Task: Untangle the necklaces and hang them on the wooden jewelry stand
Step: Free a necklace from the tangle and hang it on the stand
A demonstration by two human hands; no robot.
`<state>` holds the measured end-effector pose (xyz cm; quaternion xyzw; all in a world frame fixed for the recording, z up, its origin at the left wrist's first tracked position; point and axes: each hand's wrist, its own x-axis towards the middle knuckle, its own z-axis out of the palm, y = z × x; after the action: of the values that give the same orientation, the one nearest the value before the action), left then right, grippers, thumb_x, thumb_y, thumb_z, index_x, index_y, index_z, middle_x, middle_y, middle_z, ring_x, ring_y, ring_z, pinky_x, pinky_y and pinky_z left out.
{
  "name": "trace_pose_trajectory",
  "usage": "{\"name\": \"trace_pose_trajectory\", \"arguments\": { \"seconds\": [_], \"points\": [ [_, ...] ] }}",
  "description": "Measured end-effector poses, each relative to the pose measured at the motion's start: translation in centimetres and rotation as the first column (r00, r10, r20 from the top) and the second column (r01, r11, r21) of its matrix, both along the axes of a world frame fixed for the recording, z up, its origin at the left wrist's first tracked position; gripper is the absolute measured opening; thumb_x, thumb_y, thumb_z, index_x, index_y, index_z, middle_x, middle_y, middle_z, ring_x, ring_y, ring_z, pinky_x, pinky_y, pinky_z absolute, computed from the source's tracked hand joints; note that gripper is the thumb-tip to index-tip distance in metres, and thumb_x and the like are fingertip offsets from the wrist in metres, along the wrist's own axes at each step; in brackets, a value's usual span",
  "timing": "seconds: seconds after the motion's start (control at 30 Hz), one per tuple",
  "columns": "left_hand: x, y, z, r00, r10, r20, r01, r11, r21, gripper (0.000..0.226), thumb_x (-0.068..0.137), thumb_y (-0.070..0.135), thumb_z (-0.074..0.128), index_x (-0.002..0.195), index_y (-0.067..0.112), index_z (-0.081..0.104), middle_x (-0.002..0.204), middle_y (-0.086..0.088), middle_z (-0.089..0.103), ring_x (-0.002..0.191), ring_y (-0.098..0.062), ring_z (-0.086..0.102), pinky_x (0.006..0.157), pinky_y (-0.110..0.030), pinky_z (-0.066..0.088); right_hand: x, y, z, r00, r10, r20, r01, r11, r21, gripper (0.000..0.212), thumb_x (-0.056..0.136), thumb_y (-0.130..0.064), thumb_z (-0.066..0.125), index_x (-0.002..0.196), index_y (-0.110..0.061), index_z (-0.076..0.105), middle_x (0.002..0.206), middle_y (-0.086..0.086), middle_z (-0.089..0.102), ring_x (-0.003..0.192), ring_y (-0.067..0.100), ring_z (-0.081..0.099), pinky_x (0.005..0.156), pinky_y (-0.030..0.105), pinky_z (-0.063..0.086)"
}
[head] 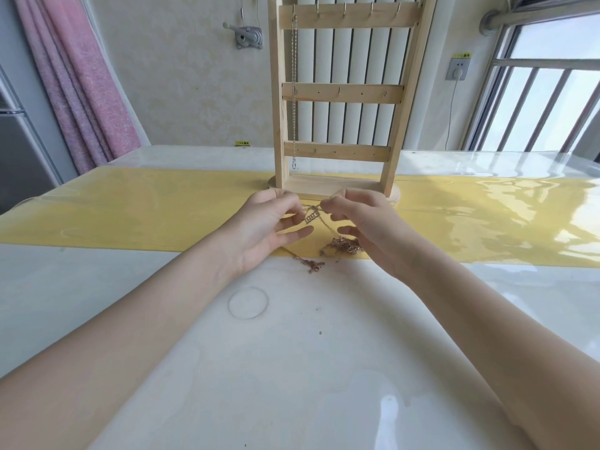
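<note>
Left hand [272,225] and right hand [360,222]: each pinches fine gold chain with rectangular pendant [311,217], raised just before pale wooden ladder-style jewelry stand [341,92]. Tangled rose-gold chain heap [344,245] lies on yellow table runner [130,219]. Advice: tease apart slowly, avoiding tightening knots.

Tangled necklaces [344,245] lie before the stand [337,186] (one chain [294,92] hung).
</note>
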<state>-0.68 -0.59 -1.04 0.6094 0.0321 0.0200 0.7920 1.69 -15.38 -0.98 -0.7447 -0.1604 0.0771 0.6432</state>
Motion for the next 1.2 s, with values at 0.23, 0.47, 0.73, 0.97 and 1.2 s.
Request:
{"name": "trace_pose_trajectory", "arguments": {
  "seconds": [0.23, 0.47, 0.73, 0.97, 1.2],
  "points": [
    [0.03, -0.22, 0.06, 0.998, 0.055, 0.001, -0.055, 0.997, 0.045, 0.020, 0.085, -0.005, 0.050, 0.071, 0.010, 0.047, 0.076, -0.008, 0.053, 0.063, -0.016, 0.055, 0.059, -0.021, 0.056, -0.26, -0.17, 0.63, 0.986, 0.147, -0.081, -0.118, 0.949, 0.291, 0.014, 0.090, -0.012, 0.056, 0.077, -0.009, 0.061, 0.079, 0.002, 0.057, 0.065, 0.013, 0.047, 0.060, 0.024, 0.037],
    [-0.19, -0.21, 0.45, 0.999, -0.019, -0.037, 0.013, 0.990, -0.142, 0.018, 0.082, -0.010, 0.047, 0.093, 0.004, 0.049, 0.079, -0.013, 0.052, 0.059, -0.016, 0.061, 0.062, -0.022, 0.057, -0.24, -0.23, 0.68, 0.966, 0.206, -0.153, -0.134, 0.914, 0.382, 0.017, 0.090, -0.011, 0.055, 0.073, -0.011, 0.061, 0.072, 0.000, 0.063, 0.057, 0.011, 0.042, 0.043, 0.017, 0.035],
    [-0.77, -0.64, 0.24, 0.970, -0.186, -0.155, 0.168, 0.978, -0.127, 0.017, 0.082, -0.009, 0.045, 0.089, 0.003, 0.054, 0.094, -0.016, 0.050, 0.067, -0.019, 0.069, 0.069, -0.029, 0.059, -0.10, -0.45, 0.49, 0.950, 0.241, -0.198, -0.155, 0.916, 0.370, 0.015, 0.090, -0.013, 0.054, 0.075, -0.017, 0.057, 0.069, -0.001, 0.061, 0.053, 0.009, 0.040, 0.043, 0.017, 0.030],
    [-0.48, -0.35, 0.56, 1.000, 0.008, -0.002, -0.008, 0.981, -0.193, 0.018, 0.081, -0.010, 0.045, 0.077, 0.008, 0.047, 0.099, -0.018, 0.043, 0.066, -0.014, 0.068, 0.070, -0.023, 0.058, 0.13, -0.46, 0.13, 0.952, 0.215, -0.218, -0.142, 0.941, 0.307, 0.030, 0.089, -0.014, 0.055, 0.061, -0.019, 0.064, 0.060, -0.003, 0.048, 0.049, 0.010, 0.031, 0.043, 0.020, 0.020],
    [-0.85, -0.37, 0.84, 0.998, -0.052, -0.023, 0.044, 0.967, -0.251, 0.019, 0.084, -0.005, 0.049, 0.071, 0.010, 0.049, 0.075, -0.005, 0.052, 0.065, -0.011, 0.065, 0.076, -0.028, 0.056, 0.34, -0.74, 0.06, 0.956, 0.176, -0.235, -0.092, 0.940, 0.328, 0.012, 0.089, -0.013, 0.054, 0.078, -0.014, 0.053, 0.052, -0.005, 0.040, 0.045, 0.009, 0.029, 0.039, 0.019, 0.019]
  ]
}}
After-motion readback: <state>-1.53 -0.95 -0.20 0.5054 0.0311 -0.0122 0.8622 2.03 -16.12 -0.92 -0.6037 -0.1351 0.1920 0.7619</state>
